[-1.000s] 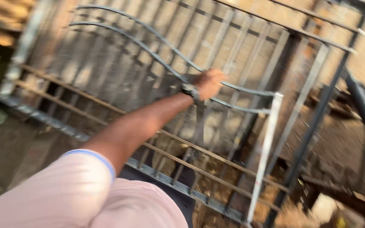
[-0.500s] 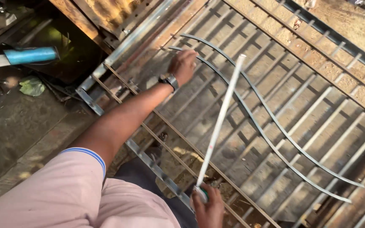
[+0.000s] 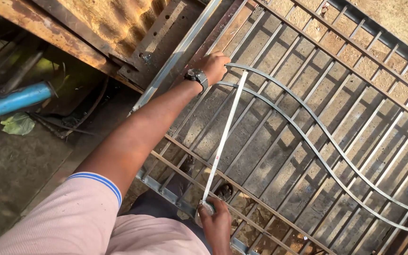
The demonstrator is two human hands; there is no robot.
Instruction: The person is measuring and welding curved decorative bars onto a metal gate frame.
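Note:
A grey metal gate (image 3: 355,71) of straight bars lies flat on sandy ground. Two curved flat strips (image 3: 317,141) sweep across it. My left hand (image 3: 216,66), a watch on its wrist, presses the end of a white measuring tape (image 3: 223,141) against the gate's frame, where the curved strips begin. The tape runs straight back across the bars to my right hand (image 3: 218,226). That hand grips the tape's case at the near rail.
A rusty steel sheet and a perforated channel (image 3: 95,28) lie along the gate's left side. A blue pipe (image 3: 17,99), a green leaf (image 3: 17,123) and cables rest on the dark concrete to the left.
My left hand has slid along the frame to the ends of the curved strips. The tape now lies stretched and steady between both hands. My head has turned to look straight down.

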